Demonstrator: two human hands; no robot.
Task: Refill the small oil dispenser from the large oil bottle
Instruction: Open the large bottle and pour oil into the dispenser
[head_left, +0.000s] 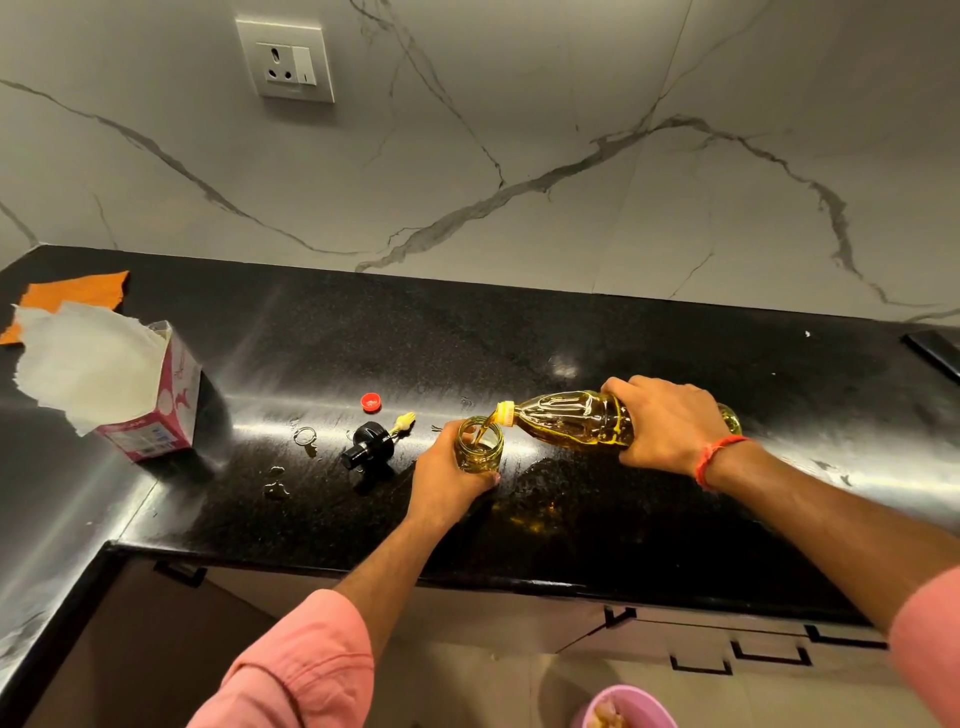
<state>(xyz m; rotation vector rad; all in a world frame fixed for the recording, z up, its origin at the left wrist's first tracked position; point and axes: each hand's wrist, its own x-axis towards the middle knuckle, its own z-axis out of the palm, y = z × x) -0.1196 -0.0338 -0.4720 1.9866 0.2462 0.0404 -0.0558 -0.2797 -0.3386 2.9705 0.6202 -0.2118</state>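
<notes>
The small glass oil dispenser (482, 447) stands upright and uncapped on the black counter (571, 343), with my left hand (447, 475) wrapped around its left side. My right hand (667, 423) grips the large clear oil bottle (571, 418), tipped almost flat with its yellow neck over the dispenser's mouth. A thin stream of golden oil runs from the neck into the dispenser. The dispenser's black pump cap (366, 447) lies on the counter to the left, beside a small yellow piece (405, 422). The bottle's red cap (371, 401) sits behind it.
A pink tissue box (156, 415) with white paper sticking out stands at the left, an orange cloth (72, 293) behind it. Small oil drops (275, 480) and a ring mark (305, 435) dot the counter. A pink bowl (628, 706) shows below the counter edge.
</notes>
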